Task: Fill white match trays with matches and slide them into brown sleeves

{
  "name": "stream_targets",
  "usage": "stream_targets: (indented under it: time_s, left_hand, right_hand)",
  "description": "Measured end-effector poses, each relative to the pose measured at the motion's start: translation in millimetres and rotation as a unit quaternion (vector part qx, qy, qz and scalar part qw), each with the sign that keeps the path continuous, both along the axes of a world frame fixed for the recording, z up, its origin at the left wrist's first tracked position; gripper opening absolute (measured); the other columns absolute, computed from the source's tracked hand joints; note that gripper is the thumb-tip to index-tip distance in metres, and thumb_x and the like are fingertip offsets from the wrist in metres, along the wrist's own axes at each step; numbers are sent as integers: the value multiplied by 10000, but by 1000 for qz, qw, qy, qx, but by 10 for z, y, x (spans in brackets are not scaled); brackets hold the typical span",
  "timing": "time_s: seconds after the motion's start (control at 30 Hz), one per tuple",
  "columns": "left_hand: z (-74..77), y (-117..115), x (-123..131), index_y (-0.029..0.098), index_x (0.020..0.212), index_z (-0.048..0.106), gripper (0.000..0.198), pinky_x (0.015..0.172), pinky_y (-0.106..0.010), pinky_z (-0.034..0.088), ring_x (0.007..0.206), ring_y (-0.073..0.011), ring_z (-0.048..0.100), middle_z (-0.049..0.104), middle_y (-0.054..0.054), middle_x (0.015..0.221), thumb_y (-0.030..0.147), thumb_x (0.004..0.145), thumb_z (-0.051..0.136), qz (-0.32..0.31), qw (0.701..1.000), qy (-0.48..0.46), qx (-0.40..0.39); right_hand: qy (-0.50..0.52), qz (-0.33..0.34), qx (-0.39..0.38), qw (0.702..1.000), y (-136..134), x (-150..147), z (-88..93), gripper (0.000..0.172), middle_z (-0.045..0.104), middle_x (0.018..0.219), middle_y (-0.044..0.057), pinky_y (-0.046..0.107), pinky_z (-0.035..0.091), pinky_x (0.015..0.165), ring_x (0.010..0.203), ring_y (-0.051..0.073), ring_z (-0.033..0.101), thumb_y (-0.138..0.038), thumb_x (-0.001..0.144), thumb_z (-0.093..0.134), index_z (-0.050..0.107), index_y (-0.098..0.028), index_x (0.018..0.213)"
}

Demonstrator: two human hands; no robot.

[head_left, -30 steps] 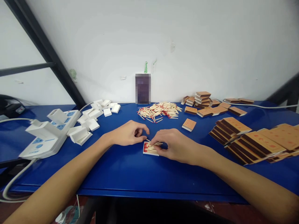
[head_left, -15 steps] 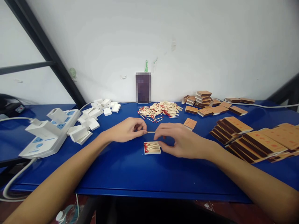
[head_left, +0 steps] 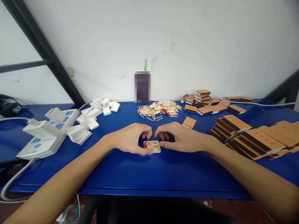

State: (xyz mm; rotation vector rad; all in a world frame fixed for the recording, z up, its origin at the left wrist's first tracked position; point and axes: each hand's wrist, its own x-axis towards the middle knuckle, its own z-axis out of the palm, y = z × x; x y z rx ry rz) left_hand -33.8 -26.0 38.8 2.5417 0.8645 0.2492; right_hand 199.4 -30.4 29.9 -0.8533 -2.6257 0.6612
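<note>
A small white tray (head_left: 159,150) filled with red-tipped matches (head_left: 153,145) lies on the blue table between my hands. My left hand (head_left: 132,138) curves around the tray's left side, thumb at its near edge and fingers apart from the thumb. At the tray's right side is my right hand (head_left: 179,137), its thumb by the right end and its fingers arched above, apart from the thumb. No match shows in either hand. Behind them lies a heap of loose matches (head_left: 161,109).
Empty white trays (head_left: 90,116) are scattered at the left beside a white power strip (head_left: 52,133) with cables. Matchbox sleeves (head_left: 261,138) lie stacked at the right, with more (head_left: 203,101) near the wall. A single sleeve (head_left: 189,122) lies behind my right hand.
The match held between my hands no longer shows there. My left hand has opened and come down beside the tray; my right hand has moved slightly, its fingers still apart.
</note>
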Motion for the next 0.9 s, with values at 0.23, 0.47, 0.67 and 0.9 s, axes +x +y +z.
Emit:
stream_targets:
  time_s: [0.23,0.47,0.67,0.9]
  left_hand:
    - [-32,28,-20,188,819,590,394,563,-254,305,585,-105,457,536,41,699,528,699,748,-16,999,42,1]
    - [-51,35,-23,189,846,597,426,569,-245,310,585,-100,449,534,44,694,562,701,746,-12,999,32,-2]
    - [-34,29,-12,193,839,579,406,573,-251,314,578,-101,429,511,45,683,569,747,701,-14,999,34,-5]
    - [-67,35,-16,189,798,561,379,595,-251,322,583,-99,426,502,46,676,538,750,702,-16,999,33,11]
  right_hand:
    - [19,15,-66,998,52,-4,-59,257,593,708,-7,242,392,555,604,116,507,-406,934,553,693,-191,925]
    - [11,5,-33,999,45,-42,-104,251,586,726,-10,252,370,577,620,113,487,-403,937,555,677,-189,892]
    - [7,3,6,1000,26,-60,-137,227,553,736,-13,263,353,609,644,121,460,-385,938,549,633,-192,853]
    - [1,0,44,999,-8,-82,-156,150,533,766,-7,270,343,631,683,131,461,-279,939,514,584,-195,837]
